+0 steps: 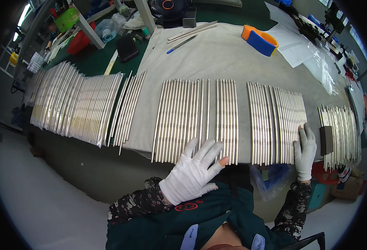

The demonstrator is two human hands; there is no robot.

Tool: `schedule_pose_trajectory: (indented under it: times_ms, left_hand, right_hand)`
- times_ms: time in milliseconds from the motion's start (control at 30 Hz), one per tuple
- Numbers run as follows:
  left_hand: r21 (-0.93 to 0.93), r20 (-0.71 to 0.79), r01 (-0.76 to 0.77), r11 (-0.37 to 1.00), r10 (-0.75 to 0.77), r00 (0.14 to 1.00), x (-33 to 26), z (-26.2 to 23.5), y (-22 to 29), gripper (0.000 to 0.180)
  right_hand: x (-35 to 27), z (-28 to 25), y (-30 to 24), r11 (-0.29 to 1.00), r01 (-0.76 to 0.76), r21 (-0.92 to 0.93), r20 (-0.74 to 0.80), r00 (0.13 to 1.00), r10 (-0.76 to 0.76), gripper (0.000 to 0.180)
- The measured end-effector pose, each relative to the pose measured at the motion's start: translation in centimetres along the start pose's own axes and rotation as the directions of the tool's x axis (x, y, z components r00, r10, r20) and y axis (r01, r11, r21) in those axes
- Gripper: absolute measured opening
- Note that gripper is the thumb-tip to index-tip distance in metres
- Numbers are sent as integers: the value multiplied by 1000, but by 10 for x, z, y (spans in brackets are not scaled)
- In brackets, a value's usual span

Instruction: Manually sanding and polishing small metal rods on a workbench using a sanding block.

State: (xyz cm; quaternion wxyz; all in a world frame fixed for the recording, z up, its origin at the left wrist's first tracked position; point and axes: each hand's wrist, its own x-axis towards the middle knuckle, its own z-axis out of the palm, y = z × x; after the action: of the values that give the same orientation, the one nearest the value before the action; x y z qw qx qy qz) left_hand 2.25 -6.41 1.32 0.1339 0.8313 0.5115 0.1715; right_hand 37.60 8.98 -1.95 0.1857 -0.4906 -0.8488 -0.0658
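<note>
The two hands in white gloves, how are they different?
The left hand lies flat with fingers spread wide over the near ends of the middle metal rods; the right hand keeps its fingers together, pointing up beside the right-hand rods. The left hand looks bigger and nearer the camera; the right hand sits out by the picture's edge. Both wear white gloves and hold nothing.

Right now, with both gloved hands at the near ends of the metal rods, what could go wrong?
1. The shiny steel rods overhang the near edge of the grey cloth-covered bench; a push from the white-gloved left hand might tip some off.
2. The white-gloved right hand could disturb its neat rod group.
</note>
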Motion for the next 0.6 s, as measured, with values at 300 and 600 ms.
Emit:
schedule_pose_trajectory:
  times_ms: [300, 600]
  left_hand:
    - [36, 81, -41, 999, 38, 996, 21, 17, 6, 76]
    - [142, 95, 65, 988, -79, 992, -5, 2, -2, 80]
  right_hand:
    - [0, -2, -2, 1000, -4, -5, 9, 1000, 4, 42]
    - [1, -3, -2, 1000, -23, 0, 12, 1000, 23, 45]
